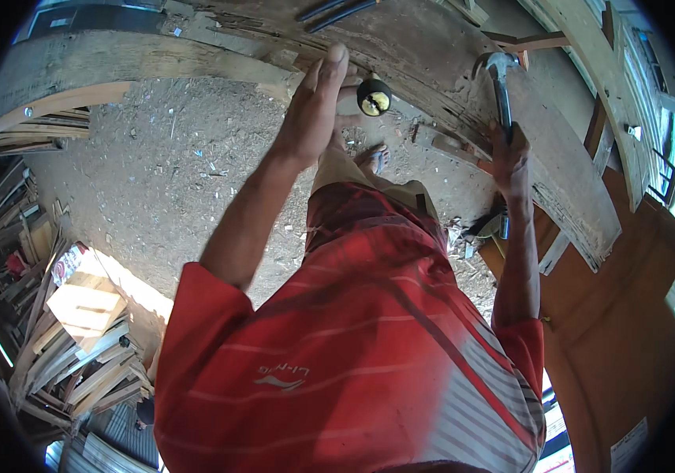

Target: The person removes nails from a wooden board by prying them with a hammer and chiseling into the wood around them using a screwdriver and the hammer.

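Observation:
My left hand is at the near edge of a worn wooden bench. Its thumb points up and its fingers are apart. Just right of those fingers is a black-and-yellow tool handle, seen end-on; the lower part of the tool is mostly hidden beneath it. I cannot make out any contact between hand and handle. On the right, my right hand is closed around the shaft of a claw hammer. The hammer's metal head is raised over the bench, away from the handle.
Black tool handles lie at the bench's far side. A long board runs along the upper left. Stacked timber offcuts fill the lower left. A brown sheet panel stands at right. Chips litter the dirt floor.

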{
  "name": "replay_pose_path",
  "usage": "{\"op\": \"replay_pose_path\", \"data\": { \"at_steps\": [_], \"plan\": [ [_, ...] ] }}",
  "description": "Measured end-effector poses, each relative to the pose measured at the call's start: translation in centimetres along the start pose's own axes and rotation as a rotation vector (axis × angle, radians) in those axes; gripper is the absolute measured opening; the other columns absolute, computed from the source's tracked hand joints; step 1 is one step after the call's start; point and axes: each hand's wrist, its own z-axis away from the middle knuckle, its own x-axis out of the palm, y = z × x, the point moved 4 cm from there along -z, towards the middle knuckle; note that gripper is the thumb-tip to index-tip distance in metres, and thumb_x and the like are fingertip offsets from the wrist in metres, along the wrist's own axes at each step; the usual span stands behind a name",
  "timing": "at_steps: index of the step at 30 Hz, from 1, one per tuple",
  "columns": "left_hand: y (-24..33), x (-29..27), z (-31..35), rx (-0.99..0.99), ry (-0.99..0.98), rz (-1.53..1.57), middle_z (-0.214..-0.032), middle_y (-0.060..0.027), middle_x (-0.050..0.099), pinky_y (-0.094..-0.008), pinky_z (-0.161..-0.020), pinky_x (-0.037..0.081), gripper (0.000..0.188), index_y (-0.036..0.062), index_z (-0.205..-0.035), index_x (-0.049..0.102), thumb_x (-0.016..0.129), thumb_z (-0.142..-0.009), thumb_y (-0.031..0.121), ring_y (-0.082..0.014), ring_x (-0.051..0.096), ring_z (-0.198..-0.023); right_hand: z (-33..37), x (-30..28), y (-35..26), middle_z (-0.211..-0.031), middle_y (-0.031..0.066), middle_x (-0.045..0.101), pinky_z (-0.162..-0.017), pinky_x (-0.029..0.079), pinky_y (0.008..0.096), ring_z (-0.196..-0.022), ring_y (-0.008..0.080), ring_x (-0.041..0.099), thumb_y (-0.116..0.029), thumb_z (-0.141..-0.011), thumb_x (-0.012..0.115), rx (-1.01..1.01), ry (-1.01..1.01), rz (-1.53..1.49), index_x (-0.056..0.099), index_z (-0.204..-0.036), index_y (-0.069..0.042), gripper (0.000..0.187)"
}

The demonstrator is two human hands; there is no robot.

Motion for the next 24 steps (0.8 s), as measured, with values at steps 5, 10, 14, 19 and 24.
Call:
{"op": "replay_pose_path", "data": {
  "at_steps": [5,10,14,19,24],
  "plan": [
    [-0.3,1.7,-0.4,-0.745,-0.543,0.436,-0.126,-0.0239,0.059,-0.0440,-0.088,0.063,0.053,-0.0022,-0.117,0.054,0.052,-0.104,0.049,-0.0298,0.069,-0.110,-1.4,-0.5,-0.2,-0.066,0.0150,0.053,-0.058,0.043,0.0410,-0.060,0.0204,0.050,-0.038,-0.103,0.059,0.012,0.002,0.091,0.059,-0.089,0.002,0.042],
    [-1.0,3.0,-2.0,-0.701,-0.219,0.629,-0.097,-0.0136,0.061,-0.0259,-0.068,0.062,0.025,-0.0086,-0.107,0.053,0.056,-0.100,0.015,-0.0173,0.067,-0.086,-0.7,0.2,1.1,-0.067,0.0207,0.055,-0.058,0.043,0.0439,-0.058,0.0297,0.055,-0.037,-0.102,0.060,0.075,-0.016,0.047,0.059,-0.092,0.000,0.038],
    [-2.1,2.9,-0.2,-0.551,-0.232,0.527,-0.098,-0.0071,0.058,-0.0227,-0.054,0.050,0.018,0.0007,-0.114,0.050,0.049,-0.101,0.014,-0.0099,0.059,-0.077,-0.6,0.0,0.6,-0.070,0.0236,0.057,-0.059,0.045,0.0460,-0.060,0.0377,0.058,-0.036,-0.102,0.060,-0.018,0.039,0.167,0.059,-0.092,-0.002,0.035],
    [-3.4,2.8,0.4,-0.379,-0.259,0.380,-0.092,-0.0024,0.056,-0.0237,-0.051,0.046,0.014,0.0097,-0.113,0.048,0.048,-0.101,0.017,-0.0089,0.055,-0.072,-0.9,0.3,0.4,-0.070,0.0226,0.059,-0.060,0.047,0.0462,-0.062,0.0388,0.061,-0.036,-0.101,0.060,0.019,0.033,0.214,0.060,-0.093,-0.002,0.035],
    [-4.5,2.5,0.6,-0.301,-0.255,0.378,-0.091,-0.0042,0.056,-0.0258,-0.048,0.048,0.023,0.0083,-0.122,0.047,0.048,-0.101,0.017,-0.0106,0.057,-0.068,-0.9,0.3,0.2,-0.067,0.0193,0.058,-0.058,0.046,0.0442,-0.059,0.0307,0.059,-0.036,-0.103,0.060,-0.015,0.013,0.117,0.060,-0.093,0.000,0.037]
  ]
}}
